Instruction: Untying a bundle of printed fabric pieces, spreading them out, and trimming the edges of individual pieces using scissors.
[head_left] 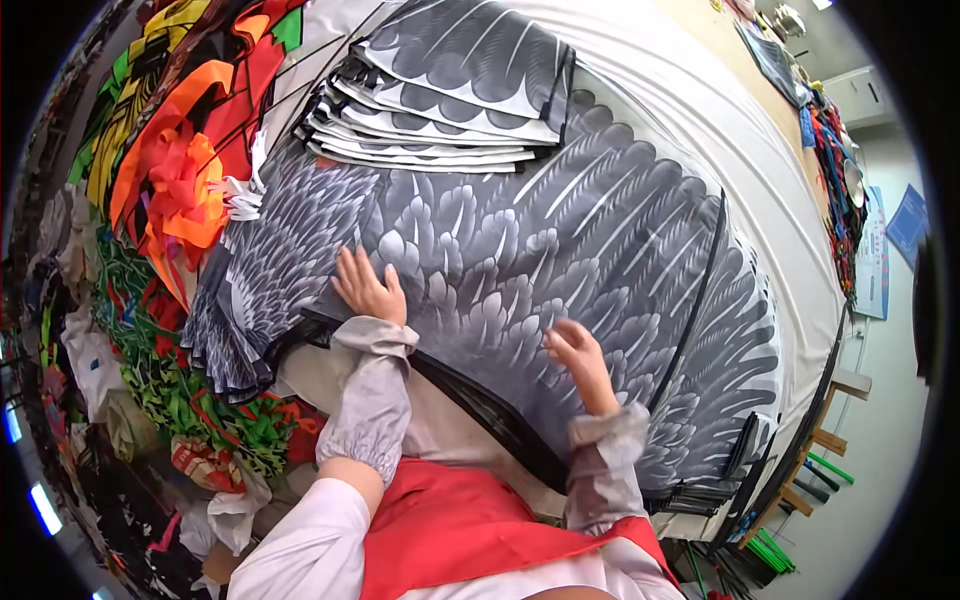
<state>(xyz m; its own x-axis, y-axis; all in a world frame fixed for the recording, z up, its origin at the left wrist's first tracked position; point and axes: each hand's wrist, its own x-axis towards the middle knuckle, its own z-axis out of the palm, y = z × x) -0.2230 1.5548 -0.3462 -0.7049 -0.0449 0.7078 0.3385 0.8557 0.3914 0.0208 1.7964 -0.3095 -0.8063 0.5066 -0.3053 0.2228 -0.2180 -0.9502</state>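
A large grey cloth printed with feathers is spread in front of me, with black binding along its near edge and black lines across it. My left hand rests on its left part, palm down, fingers stretched out. Farther right, my right hand is over the same cloth with its fingers curled in; I see nothing held in it. Whether it touches the cloth I cannot tell. Beyond them lies a stack of folded feather-printed cloth pieces with white undersides and black edging, partly on the spread cloth.
Orange and red fabric strips heap at the left, beside white strips. Below them is a tangle of green cords or strips. White sheeting covers the table. Green rods and wooden bars stand at the right edge.
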